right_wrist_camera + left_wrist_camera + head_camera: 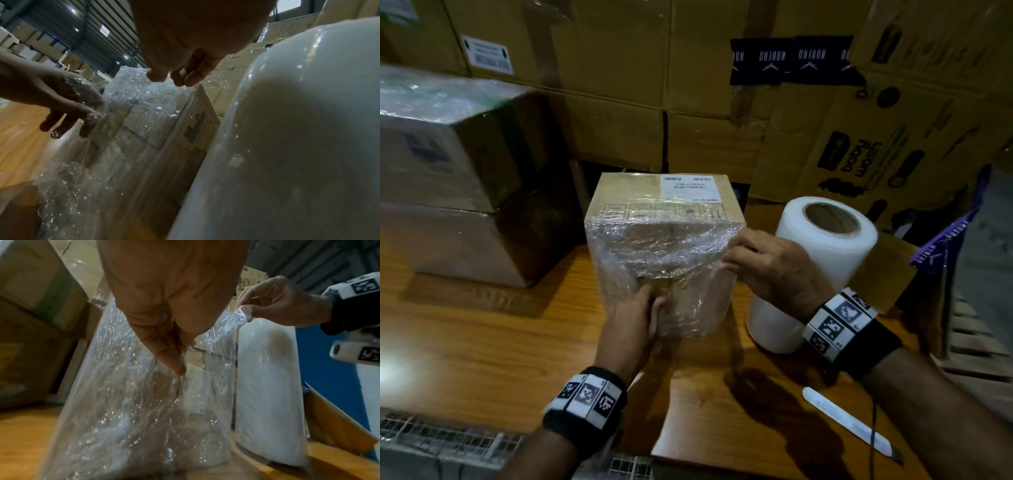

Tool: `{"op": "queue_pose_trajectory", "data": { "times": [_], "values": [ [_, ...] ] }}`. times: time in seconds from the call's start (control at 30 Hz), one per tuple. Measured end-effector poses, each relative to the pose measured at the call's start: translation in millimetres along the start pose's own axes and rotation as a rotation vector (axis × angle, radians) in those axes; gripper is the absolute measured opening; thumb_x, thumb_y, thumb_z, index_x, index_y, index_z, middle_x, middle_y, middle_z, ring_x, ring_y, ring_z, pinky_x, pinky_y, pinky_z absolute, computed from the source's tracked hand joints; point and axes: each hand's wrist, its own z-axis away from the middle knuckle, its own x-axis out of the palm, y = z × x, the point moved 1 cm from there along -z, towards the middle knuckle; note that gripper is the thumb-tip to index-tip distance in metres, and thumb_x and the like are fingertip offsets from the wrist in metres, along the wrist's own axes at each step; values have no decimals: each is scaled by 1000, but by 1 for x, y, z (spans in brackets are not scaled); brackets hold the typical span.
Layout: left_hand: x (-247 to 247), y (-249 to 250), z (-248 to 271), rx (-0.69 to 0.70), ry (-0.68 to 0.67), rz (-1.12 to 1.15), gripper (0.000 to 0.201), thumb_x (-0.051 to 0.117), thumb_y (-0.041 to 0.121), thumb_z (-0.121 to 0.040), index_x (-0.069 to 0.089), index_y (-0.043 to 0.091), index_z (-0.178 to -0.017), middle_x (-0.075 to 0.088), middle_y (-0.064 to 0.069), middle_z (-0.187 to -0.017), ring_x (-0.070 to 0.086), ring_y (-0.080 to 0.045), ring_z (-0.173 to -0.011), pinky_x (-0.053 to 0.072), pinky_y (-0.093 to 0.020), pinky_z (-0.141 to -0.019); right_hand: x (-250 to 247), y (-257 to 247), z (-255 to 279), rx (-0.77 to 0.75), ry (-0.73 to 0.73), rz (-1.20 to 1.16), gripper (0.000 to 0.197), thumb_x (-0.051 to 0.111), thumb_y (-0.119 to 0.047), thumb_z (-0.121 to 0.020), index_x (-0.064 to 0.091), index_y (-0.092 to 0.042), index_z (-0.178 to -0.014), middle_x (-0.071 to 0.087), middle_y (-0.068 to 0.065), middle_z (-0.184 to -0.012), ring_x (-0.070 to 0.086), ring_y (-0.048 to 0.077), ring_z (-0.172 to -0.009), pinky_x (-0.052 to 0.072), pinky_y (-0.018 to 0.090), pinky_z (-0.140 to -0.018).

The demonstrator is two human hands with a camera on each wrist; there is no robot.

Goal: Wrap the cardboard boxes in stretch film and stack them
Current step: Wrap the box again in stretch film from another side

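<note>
A small cardboard box (664,246) stands upright on a wooden table (482,329), its near face covered in stretch film (654,250). The left hand (631,329) presses straight fingers flat against that near face, low down. The right hand (770,270) pinches a gathered film edge at the box's upper right corner. Just right of the box stands the film roll (815,267), upright, nearer the right hand. 2 wrapped boxes (448,185) sit stacked far left.

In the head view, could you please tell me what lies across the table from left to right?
Wrapped stack of boxes → small cardboard box partly covered in stretch film → roll of stretch film.
</note>
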Motion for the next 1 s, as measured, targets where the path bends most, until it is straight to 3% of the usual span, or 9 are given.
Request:
{"op": "queue_pose_trajectory", "data": {
  "times": [0.17,0.23,0.37,0.43,0.53,0.67,0.83,0.93,1.0],
  "values": [
    [4,0,-1,-28,47,121,17,52,32,-107,55,26,-91,62,6,-79,58,-12,-71,36,-26,-62,0,-9,-8,62,18,-16,19,60,-28,-105,68,-12,-104,68,7,-101,64,23,-82,54,34,-62],
    [2,2,3,-25,61,119,17,51,32,-107,51,29,-90,58,9,-79,53,-4,-71,33,-16,-61,2,-16,-12,95,34,-8,19,57,-28,-106,67,-12,-103,68,6,-99,66,23,-75,55,35,-55],
    [0,7,7,-15,98,145,23,54,29,-106,46,37,-86,51,18,-77,52,4,-73,36,-12,-61,5,-20,-19,157,60,20,24,54,-30,-105,64,-9,-100,65,7,-98,66,23,-70,50,29,-47],
    [2,2,6,-29,121,186,25,57,25,-105,49,35,-84,56,15,-76,55,0,-72,41,-15,-63,7,-20,-21,170,48,21,24,54,-30,-105,64,-9,-101,64,8,-99,67,23,-72,48,25,-49],
    [2,-1,5,-80,164,258,15,60,15,-102,54,25,-93,64,6,-85,63,-12,-78,54,-35,-68,7,-19,-21,201,28,-58,20,62,-26,-101,64,-10,-114,62,7,-108,68,24,-78,55,31,-52],
    [4,8,12,-98,180,316,24,65,-1,-91,53,20,-95,54,3,-97,57,-15,-89,56,-41,-77,6,-16,-13,196,-63,-107,40,73,-20,-88,61,-12,-125,56,7,-120,68,24,-90,60,32,-62],
    [18,18,21,-19,155,194,43,88,19,-77,52,20,-102,38,3,-117,37,-1,-96,44,-15,-87,9,-16,-24,200,-14,-48,21,81,-15,-87,69,-11,-103,61,8,-109,71,29,-83,58,34,-53],
    [18,13,12,46,133,6,48,90,7,-71,55,14,-103,38,-4,-116,43,-15,-100,54,-32,-76,4,-16,-34,193,-2,-1,21,86,-19,-81,70,-11,-92,59,11,-111,65,25,-87,56,32,-56],
    [19,1,6,131,124,-169,55,92,2,-60,56,11,-101,40,-9,-108,48,-26,-87,48,-38,-59,0,-16,-39,163,-3,69,24,90,-25,-76,71,-13,-87,58,14,-121,56,24,-102,49,32,-73]
  ]
}}
